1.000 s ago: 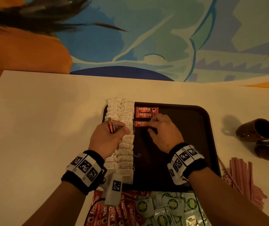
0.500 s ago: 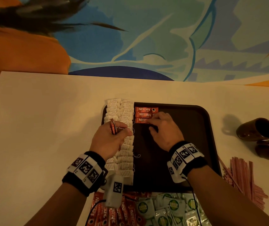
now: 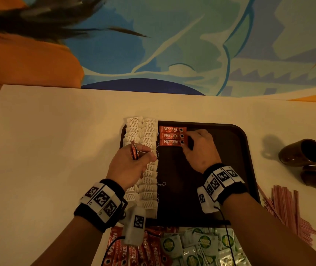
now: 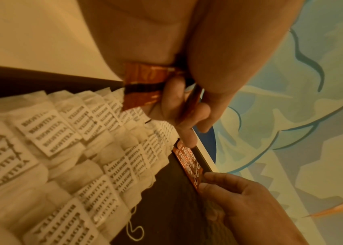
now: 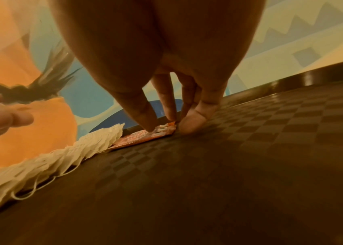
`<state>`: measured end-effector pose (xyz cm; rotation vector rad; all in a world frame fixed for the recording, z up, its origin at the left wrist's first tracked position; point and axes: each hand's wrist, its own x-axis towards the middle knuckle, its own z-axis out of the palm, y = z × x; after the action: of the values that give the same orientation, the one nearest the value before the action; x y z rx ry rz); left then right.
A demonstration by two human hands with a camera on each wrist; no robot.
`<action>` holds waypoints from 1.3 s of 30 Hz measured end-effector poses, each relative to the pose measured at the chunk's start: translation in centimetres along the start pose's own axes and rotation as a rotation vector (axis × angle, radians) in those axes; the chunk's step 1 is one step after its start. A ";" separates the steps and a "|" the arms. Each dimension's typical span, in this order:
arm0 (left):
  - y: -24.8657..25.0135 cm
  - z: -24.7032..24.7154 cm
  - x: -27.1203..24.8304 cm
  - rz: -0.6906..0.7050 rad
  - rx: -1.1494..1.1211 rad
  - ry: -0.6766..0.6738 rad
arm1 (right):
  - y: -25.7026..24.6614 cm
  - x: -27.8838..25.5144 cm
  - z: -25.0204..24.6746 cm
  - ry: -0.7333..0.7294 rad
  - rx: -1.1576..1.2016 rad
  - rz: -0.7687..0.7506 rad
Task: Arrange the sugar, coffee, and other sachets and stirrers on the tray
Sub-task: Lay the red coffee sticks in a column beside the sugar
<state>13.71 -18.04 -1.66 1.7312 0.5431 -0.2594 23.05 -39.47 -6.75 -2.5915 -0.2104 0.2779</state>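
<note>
Tea bags [image 3: 143,162] on tray [image 3: 230,150] left side; coffee sachets [image 3: 172,136] just right, far end; stirrers [image 3: 287,210] right of tray.

The third red Nescafé coffee sachet [image 3: 171,142] has shifted from a separate position nearer the person to a position directly against the second red Nescafé coffee sachet [image 3: 171,135]; the earlier gap between them is closed. The right hand [image 3: 199,148] has moved away from the person and slightly right. It previously covered the right end of the third sachet; its fingertips [image 5: 151,127] now rest at that end, and the printed face is exposed. The left hand [image 3: 129,164] has drifted slightly right.
</note>
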 end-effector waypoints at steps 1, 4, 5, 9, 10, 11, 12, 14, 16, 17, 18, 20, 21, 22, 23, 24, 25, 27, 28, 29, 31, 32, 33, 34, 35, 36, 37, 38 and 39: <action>0.0 0.0 0.0 -0.001 -0.003 -0.002 | 0.0 0.0 0.0 -0.017 -0.001 0.006; 0.0 0.0 -0.2 -0.002 -0.010 -0.006 | -0.1 0.1 0.2 -0.053 0.001 0.007; 0.0 0.1 -0.2 -0.002 -0.009 -0.009 | -0.2 0.1 0.4 -0.056 0.012 0.013; -0.1 0.2 -0.4 0.005 -0.010 -0.018 | -0.5 0.1 0.6 -0.062 0.045 0.019; -0.1 0.2 -0.4 0.005 -0.011 -0.017 | -0.5 0.0 0.6 -0.061 0.052 0.020; -0.1 0.2 -0.5 0.007 -0.010 -0.015 | -0.6 0.0 0.6 -0.059 0.058 0.023; -0.2 0.2 -0.5 0.007 -0.008 -0.013 | -0.6 -0.1 0.5 -0.058 0.067 0.029; -0.2 0.2 -0.6 0.005 -0.016 -0.013 | -0.8 -0.2 0.1 -0.058 0.086 0.030; -0.1 0.3 -0.6 -0.008 -0.035 -0.016 | -1.2 -0.6 -0.4 -0.038 0.103 0.014; 0.0 0.4 -0.6 -0.025 -0.049 -0.021 | -1.6 -1.1 -0.8 -0.027 0.117 -0.003; 0.1 0.5 -0.6 -0.053 -0.077 -0.033 | -2.1 -1.7 -1.2 -0.028 0.135 -0.024; 0.4 1.0 -0.6 -0.124 -0.201 -0.067 | -3.5 -3.3 -2.0 -0.098 0.216 -0.082; 0.6 1.3 -0.5 -0.150 -0.289 -0.081 | -4.3 -4.2 -2.3 -0.160 0.291 -0.107; 0.7 1.5 -0.4 -0.166 -0.374 -0.092 | -5.0 -5.0 -2.6 -0.215 0.374 -0.119; 0.8 1.8 -0.4 -0.176 -0.439 -0.098 | -5.5 -5.7 -2.8 -0.250 0.451 -0.119; 0.9 1.9 -0.4 -0.180 -0.489 -0.107 | -5.7 -6.1 -2.9 -0.270 0.517 -0.107; 1.1 1.9 -0.4 -0.177 -0.530 -0.120 | -5.7 -6.4 -2.9 -0.287 0.561 -0.089; 1.3 2.0 -0.5 -0.156 -0.589 -0.171 | -5.5 -6.8 -2.7 -0.303 0.587 -0.065; 1.3 2.0 -0.6 -0.147 -0.606 -0.202 | -5.3 -6.9 -2.6 -0.304 0.594 -0.056; 1.4 2.1 -0.7 -0.145 -0.618 -0.227 | -5.1 -7.0 -2.5 -0.302 0.611 -0.047; 1.3 2.3 -0.6 -0.144 -0.620 -0.243 | -4.9 -7.0 -2.5 -0.283 0.658 -0.038; 1.3 2.4 -0.5 -0.134 -0.597 -0.232 | -4.8 -7.0 -2.5 -0.269 0.668 -0.047; 1.3 2.5 -0.4 -0.119 -0.567 -0.217 | -4.8 -7.1 -2.6 -0.257 0.656 -0.061; 1.3 2.7 -0.3 -0.099 -0.544 -0.211 | -4.8 -7.0 -2.6 -0.253 0.642 -0.073; 1.4 2.8 -0.3 -0.074 -0.516 -0.214 | -4.7 -7.0 -2.6 -0.256 0.639 -0.077; 1.5 3.0 -0.3 -0.053 -0.482 -0.222 | -4.7 -7.0 -2.7 -0.255 0.655 -0.071; 1.6 3.0 -0.3 -0.037 -0.445 -0.224 | -4.6 -7.0 -2.7 -0.242 0.664 -0.066; 1.7 3.0 -0.3 -0.030 -0.419 -0.222 | -4.3 -6.8 -2.8 -0.208 0.652 -0.064; 1.8 2.9 -0.3 -0.028 -0.401 -0.214 | -4.0 -6.7 -2.9 -0.165 0.605 -0.072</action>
<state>14.69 -21.18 -0.66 1.2901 0.4283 -0.3274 16.88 -38.84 -1.17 -1.9605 -0.2348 0.4517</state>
